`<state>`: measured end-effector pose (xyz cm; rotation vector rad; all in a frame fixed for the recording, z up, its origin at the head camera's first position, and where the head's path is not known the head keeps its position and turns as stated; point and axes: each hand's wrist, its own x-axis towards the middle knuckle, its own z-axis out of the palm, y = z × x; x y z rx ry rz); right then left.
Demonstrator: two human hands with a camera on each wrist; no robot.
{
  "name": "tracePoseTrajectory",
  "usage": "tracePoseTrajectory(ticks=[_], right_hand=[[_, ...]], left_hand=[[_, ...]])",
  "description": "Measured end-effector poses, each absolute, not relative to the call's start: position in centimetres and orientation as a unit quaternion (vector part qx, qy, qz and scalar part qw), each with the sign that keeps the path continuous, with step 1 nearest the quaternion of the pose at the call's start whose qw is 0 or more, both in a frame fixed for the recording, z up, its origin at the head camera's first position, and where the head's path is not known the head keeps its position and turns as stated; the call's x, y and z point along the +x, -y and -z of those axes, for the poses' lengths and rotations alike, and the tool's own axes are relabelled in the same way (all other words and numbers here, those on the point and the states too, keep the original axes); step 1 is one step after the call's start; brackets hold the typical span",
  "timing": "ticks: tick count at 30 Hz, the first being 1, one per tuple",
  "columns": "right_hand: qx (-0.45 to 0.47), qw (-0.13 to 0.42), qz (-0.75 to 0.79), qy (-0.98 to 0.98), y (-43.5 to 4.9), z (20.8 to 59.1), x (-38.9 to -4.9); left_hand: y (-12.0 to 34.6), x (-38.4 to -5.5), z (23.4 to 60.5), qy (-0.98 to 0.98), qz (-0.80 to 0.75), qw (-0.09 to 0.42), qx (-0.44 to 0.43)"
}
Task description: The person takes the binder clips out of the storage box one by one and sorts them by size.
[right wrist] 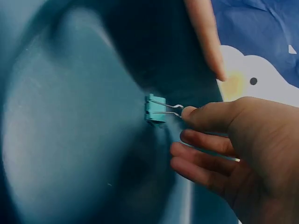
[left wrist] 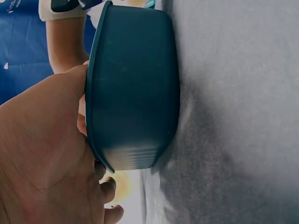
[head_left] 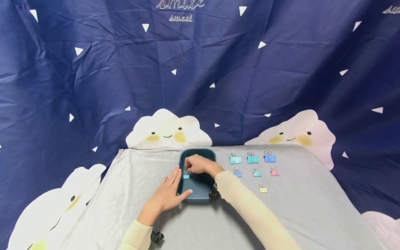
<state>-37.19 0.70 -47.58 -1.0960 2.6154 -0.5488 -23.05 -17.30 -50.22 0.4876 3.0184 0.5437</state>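
Note:
A dark teal box [head_left: 197, 198] with rounded corners stands on the grey cloth. Inside it, near the left wall, is a small turquoise binder clip [right wrist: 156, 109] with two wire handles. My right hand [head_left: 198, 164] reaches into the box, and its thumb and index finger pinch the ends of those handles; the other fingers are loosely bent. My left hand [head_left: 167, 191] rests against the box's near left corner, fingers straight along the left rim and thumb over the front rim. In the left wrist view the palm lies by the box's rim [left wrist: 91, 93].
Right of the box, several binder clips stand in rows: light blue [head_left: 235, 160], teal [head_left: 252, 159] and blue [head_left: 270, 158] at the back, smaller blue [head_left: 238, 174], teal [head_left: 257, 173] and pink [head_left: 275, 172] ones before them, and a yellow clip [head_left: 263, 190] nearest. A navy curtain [head_left: 200, 69] hangs behind.

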Motion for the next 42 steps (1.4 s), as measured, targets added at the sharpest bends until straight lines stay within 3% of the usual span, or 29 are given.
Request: tracePoseTrajectory(ticks=[10, 19, 42], right_hand=[[-0.405, 0.122, 0.098, -0.901, 0.3, 48.3, -36.8], [-0.392, 0.137, 0.116, -0.902, 0.1, 48.0, -36.6], [-0.396, 0.090, 0.148, -0.902, -0.9, 47.5, -36.9]], left_hand=[[17.2, -23.3, 50.3, -0.971, -0.181, 0.013, 0.155], [17.1, -23.2, 50.1, -0.971, -0.179, 0.016, 0.155], [17.3, -23.2, 50.4, -0.970, -0.189, 0.021, 0.152]])
